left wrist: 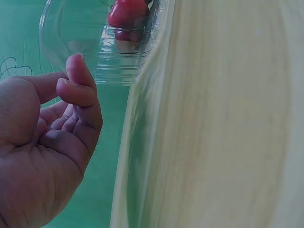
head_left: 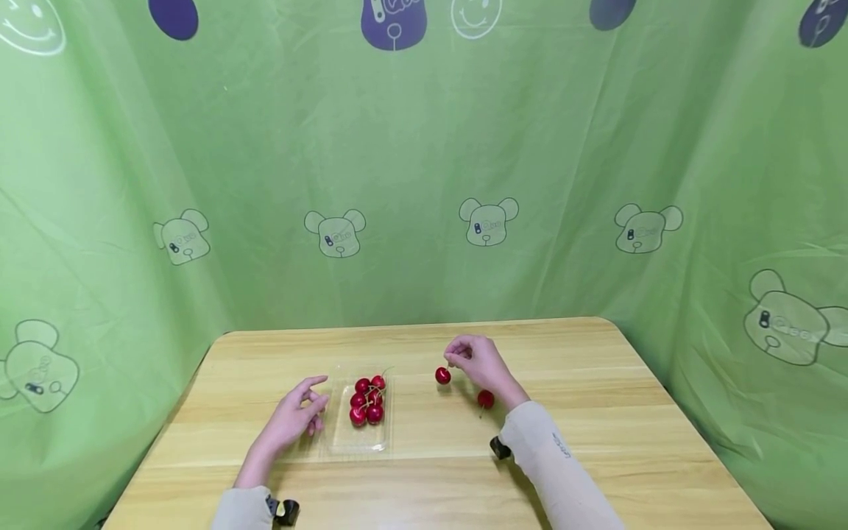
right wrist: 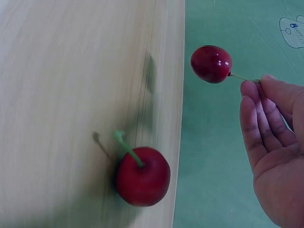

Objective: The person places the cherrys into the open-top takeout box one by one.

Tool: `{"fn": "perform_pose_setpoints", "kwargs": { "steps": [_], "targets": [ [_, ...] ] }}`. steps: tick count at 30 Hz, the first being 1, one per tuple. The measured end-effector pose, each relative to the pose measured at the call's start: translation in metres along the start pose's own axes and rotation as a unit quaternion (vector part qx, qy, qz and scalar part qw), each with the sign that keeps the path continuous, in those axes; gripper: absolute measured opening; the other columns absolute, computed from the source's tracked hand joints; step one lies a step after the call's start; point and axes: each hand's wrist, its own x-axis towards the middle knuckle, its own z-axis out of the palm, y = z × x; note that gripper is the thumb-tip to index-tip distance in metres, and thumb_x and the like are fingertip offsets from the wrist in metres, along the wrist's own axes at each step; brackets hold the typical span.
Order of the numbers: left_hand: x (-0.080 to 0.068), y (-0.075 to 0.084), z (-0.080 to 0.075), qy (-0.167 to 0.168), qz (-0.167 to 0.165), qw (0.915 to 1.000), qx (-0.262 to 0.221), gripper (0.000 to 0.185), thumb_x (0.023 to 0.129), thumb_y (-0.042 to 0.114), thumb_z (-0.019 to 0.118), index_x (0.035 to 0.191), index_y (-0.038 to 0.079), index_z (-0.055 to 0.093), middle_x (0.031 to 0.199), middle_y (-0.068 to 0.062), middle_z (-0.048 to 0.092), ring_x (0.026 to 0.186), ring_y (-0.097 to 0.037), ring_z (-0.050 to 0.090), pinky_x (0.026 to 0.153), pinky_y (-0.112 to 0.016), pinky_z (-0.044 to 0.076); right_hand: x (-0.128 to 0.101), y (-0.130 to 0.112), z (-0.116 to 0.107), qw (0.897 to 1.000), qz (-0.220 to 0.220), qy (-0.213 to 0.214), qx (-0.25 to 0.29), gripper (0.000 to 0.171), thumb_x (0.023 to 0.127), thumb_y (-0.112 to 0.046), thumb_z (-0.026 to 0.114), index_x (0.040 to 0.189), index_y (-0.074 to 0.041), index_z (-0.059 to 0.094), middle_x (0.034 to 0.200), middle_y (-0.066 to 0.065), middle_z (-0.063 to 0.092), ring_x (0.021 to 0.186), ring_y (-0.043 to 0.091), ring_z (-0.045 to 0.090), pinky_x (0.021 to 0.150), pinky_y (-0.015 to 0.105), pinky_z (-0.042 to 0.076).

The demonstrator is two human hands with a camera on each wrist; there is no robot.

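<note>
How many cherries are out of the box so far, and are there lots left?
One cherry already lies on the table. The right hand pinches a second cherry by its stem, above the table. About six cherries remain in the clear box, with the left hand open beside it.

A wooden table (head_left: pixel 596 412) stands before a hanging curtain (head_left: pixel 424 184) that wraps behind it and along both sides. A clear plastic tray (head_left: pixel 361 439) sits on the table just to the right of the left hand (head_left: pixel 294 419), near its fingertips. A cluster of cherries (head_left: pixel 367 398) lies in the tray's far half. To the right, well apart from the tray, the right hand (head_left: pixel 480 364) pinches 1 cherry (head_left: pixel 442 376) by its stem; this fruit hangs left of the fingers. Another cherry (head_left: pixel 486 399) lies on the table beside that wrist.
</note>
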Motion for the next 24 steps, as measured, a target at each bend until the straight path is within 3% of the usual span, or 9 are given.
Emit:
{"fn": "perform_pose_setpoints", "kwargs": {
  "steps": [9, 16, 24],
  "targets": [
    [0.0, 0.001, 0.001, -0.005, -0.003, 1.0, -0.003, 0.053, 0.104, 0.014, 0.062, 0.154, 0.007, 0.044, 0.098, -0.021, 0.064, 0.063, -0.022, 0.064, 0.053, -0.028, 0.055, 0.003, -0.011, 0.009, 1.0, -0.002, 0.005, 0.025, 0.004, 0.095, -0.011, 0.075, 0.098, -0.009, 0.074, 0.087, 0.003, 0.074, 0.084, 0.025, 0.071, 0.072, 0.025, 0.058],
    [0.002, 0.002, 0.002, -0.008, -0.003, 0.9999, -0.008, 0.052, 0.105, 0.011, 0.06, 0.154, 0.006, 0.044, 0.097, -0.021, 0.063, 0.062, -0.022, 0.064, 0.052, -0.028, 0.055, 0.009, -0.022, 0.021, 0.999, -0.008, 0.006, 0.045, 0.005, 0.093, -0.01, 0.077, 0.097, -0.01, 0.074, 0.086, 0.001, 0.073, 0.079, 0.014, 0.069, 0.073, 0.026, 0.059],
    [0.002, 0.001, 0.004, -0.01, -0.004, 0.9999, -0.011, 0.053, 0.105, 0.012, 0.061, 0.155, 0.006, 0.044, 0.096, -0.02, 0.063, 0.062, -0.022, 0.064, 0.053, -0.027, 0.055, 0.013, -0.036, 0.035, 0.998, -0.023, -0.003, 0.057, 0.005, 0.093, -0.01, 0.076, 0.098, -0.01, 0.075, 0.087, 0.002, 0.074, 0.079, 0.015, 0.069, 0.074, 0.025, 0.06]
  ]
}}
